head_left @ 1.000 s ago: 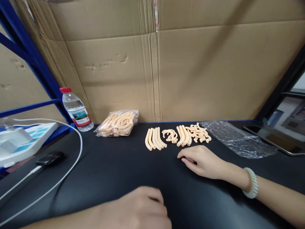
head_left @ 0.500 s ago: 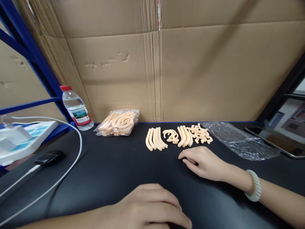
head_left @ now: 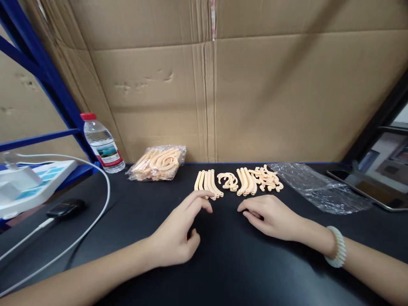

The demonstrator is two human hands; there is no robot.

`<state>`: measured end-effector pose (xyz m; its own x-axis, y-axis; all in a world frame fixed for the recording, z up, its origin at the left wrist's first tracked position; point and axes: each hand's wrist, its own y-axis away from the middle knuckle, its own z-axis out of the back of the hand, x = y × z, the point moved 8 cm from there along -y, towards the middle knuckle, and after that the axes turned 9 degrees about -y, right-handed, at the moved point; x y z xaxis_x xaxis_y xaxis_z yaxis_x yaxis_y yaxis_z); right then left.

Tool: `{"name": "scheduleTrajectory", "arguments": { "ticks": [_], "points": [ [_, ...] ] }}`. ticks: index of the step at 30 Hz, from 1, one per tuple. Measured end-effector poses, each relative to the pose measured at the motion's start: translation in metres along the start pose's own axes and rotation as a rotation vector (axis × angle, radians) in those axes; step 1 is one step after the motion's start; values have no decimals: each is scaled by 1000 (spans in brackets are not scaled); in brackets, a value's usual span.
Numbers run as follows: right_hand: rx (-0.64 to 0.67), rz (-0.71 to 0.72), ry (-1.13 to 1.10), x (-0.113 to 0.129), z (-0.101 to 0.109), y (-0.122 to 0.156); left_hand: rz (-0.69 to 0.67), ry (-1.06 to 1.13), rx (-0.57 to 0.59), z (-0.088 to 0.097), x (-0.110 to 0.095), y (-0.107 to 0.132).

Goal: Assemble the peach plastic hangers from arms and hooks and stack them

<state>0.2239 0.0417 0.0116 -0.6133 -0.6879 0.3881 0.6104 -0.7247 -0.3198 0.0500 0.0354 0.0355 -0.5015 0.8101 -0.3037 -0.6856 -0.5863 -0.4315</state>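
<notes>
My left hand (head_left: 177, 233) reaches over the black table, its fingertips at the near ends of a row of long, slightly curved beige pieces (head_left: 207, 180). Its thumb is apart from the fingers, and no piece shows in its grasp. My right hand (head_left: 270, 214) rests on the table with loosely bent fingers, thumb apart, holding nothing visible. Just beyond it lie a second group of long beige pieces (head_left: 246, 182) and a pile of small curled pieces (head_left: 267, 177). Between the two long groups sits a cluster of hook-shaped pieces (head_left: 228, 180).
At the back left are a clear bag of beige pieces (head_left: 159, 163) and a water bottle (head_left: 103, 144). A white cable (head_left: 107, 191), a black device (head_left: 66, 209) and a power strip (head_left: 35, 182) lie left. Crumpled plastic (head_left: 321, 189) and a dark tablet-like device (head_left: 366, 189) lie right.
My left hand has moved forward from the near edge of the view to the long curved pieces. My right hand has stayed almost in place.
</notes>
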Motion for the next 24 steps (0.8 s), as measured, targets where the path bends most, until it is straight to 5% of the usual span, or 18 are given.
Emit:
{"name": "scheduleTrajectory", "arguments": {
  "ticks": [6, 13, 24],
  "points": [
    [-98, 4, 6, -3, 3, 1, 77, -291, -26, 3, 38, -9],
    [-381, -92, 40, -10, 43, -11, 119, -409, 13, -2, 72, -11],
    [-124, -502, 203, -75, 42, -79, 61, -379, 86, -5, 65, -13]
  ]
}}
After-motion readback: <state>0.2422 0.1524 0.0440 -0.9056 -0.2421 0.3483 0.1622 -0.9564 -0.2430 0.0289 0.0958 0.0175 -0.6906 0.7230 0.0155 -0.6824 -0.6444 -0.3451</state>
